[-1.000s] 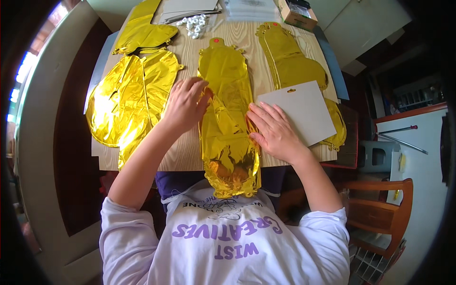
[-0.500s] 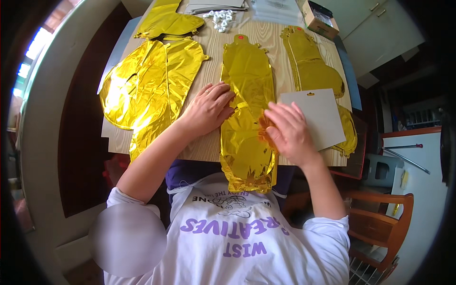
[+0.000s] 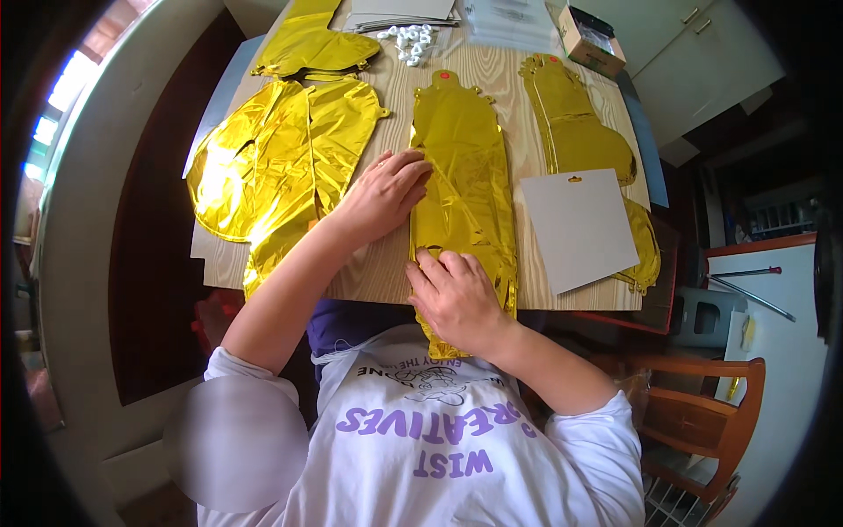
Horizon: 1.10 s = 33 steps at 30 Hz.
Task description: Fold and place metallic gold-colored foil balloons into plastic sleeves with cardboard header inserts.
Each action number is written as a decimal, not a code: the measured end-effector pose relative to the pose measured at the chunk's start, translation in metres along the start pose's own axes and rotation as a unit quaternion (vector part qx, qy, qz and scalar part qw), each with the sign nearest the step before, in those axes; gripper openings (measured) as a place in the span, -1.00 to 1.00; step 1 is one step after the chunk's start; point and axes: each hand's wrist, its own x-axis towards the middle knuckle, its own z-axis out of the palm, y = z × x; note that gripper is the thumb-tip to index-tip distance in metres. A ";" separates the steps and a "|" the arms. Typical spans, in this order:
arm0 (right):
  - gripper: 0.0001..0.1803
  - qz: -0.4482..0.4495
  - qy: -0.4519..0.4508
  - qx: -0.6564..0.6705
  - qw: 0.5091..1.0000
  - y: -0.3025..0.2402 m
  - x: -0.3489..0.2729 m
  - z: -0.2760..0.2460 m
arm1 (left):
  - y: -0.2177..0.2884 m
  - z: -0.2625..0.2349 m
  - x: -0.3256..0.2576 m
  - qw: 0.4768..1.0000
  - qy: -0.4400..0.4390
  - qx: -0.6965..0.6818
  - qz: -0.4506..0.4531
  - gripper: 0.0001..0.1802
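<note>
A long gold foil balloon point(image 3: 457, 193) lies lengthwise before me, its lower end hanging over the table's near edge. Its top tab bears a red dot. My left hand point(image 3: 382, 195) rests at its left edge, fingers bent together and closed on the foil; the thumb is mostly hidden. Lower down, my right hand point(image 3: 461, 299) lies across the balloon with fingers apart, their tips on the foil near its left edge. A grey-white card point(image 3: 581, 230) with a hanging slot is to the right, touched by neither hand.
More gold foil balloons point(image 3: 272, 167) lie at the left, and others point(image 3: 584, 132) at the right, partly under the card. White small pieces point(image 3: 410, 44), stacked cards point(image 3: 399, 10), clear plastic bags point(image 3: 509, 26) and a cardboard box point(image 3: 594, 39) occupy the far side. A wooden chair point(image 3: 742, 413) stands at right.
My right hand has moved left and nearer to me, from the balloon's right edge across its lower part. The left hand stays at the left edge.
</note>
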 end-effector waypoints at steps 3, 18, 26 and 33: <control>-0.51 0.008 -0.008 0.002 1.000 -0.002 0.000 -0.001 | -0.007 -0.004 0.010 0.999 0.042 0.012 0.019 -0.61; -0.43 0.031 -0.028 -0.016 0.999 -0.006 -0.006 0.000 | -0.029 0.010 0.032 0.986 -0.042 0.156 -0.050 -0.66; -0.41 0.051 -0.020 -0.013 0.998 -0.010 -0.009 0.003 | -0.048 0.009 0.044 0.998 0.031 0.048 -0.039 -0.69; -0.43 0.057 -0.022 0.000 0.998 -0.007 -0.009 -0.001 | 0.001 0.002 0.019 0.991 0.060 0.119 0.002 -0.58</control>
